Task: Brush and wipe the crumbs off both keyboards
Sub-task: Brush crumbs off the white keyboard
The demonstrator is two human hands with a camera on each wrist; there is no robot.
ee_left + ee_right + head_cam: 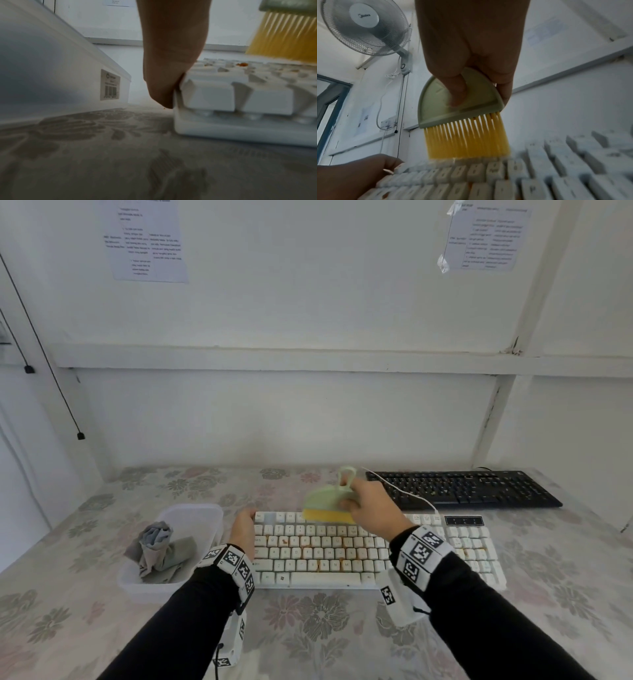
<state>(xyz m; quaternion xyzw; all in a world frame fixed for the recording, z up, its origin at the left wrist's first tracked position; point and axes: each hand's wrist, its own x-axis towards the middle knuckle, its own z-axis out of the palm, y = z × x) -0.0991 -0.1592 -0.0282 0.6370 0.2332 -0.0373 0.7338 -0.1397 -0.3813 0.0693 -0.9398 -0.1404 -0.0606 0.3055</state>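
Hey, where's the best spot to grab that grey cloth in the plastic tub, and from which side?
Probably pinch the bunched peak of the grey cloth, coming straight down from above. It lies crumpled in the open-topped tub, whose walls block a sideways approach, and the raised folds at its far end give the fingers something to close on.

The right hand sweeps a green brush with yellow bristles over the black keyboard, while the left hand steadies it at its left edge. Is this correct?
Not quite. The right hand sweeps the brush over the white keyboard, whose left edge the left hand steadies. The head view shows the black keyboard untouched behind it.
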